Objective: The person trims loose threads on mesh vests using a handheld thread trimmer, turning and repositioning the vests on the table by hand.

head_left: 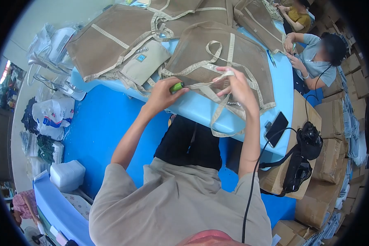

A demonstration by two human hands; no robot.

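Note:
My left hand (163,96) is closed around a short bright green tool (177,87) with a dark end; its exact kind is hidden by the fingers. A beige strap (201,85) runs from beside that hand to my right hand (238,91), whose fingers are bent and pinch it. Both hands are above the near edge of a brown mesh bag (201,45) with beige trim, lying on the light-blue table (283,102). A loop of the strap hangs over the table's edge. To the left lies another brown mesh piece (106,37) with a folded beige pouch (145,61).
A phone (277,128) lies at the table's right corner, near a black cable and black gear (303,164) on a cardboard surface. Slim blue snips (271,58) lie farther back. Co-workers (315,57) sit at the right. Cardboard boxes (332,160) line the right side; bags (53,115) the left.

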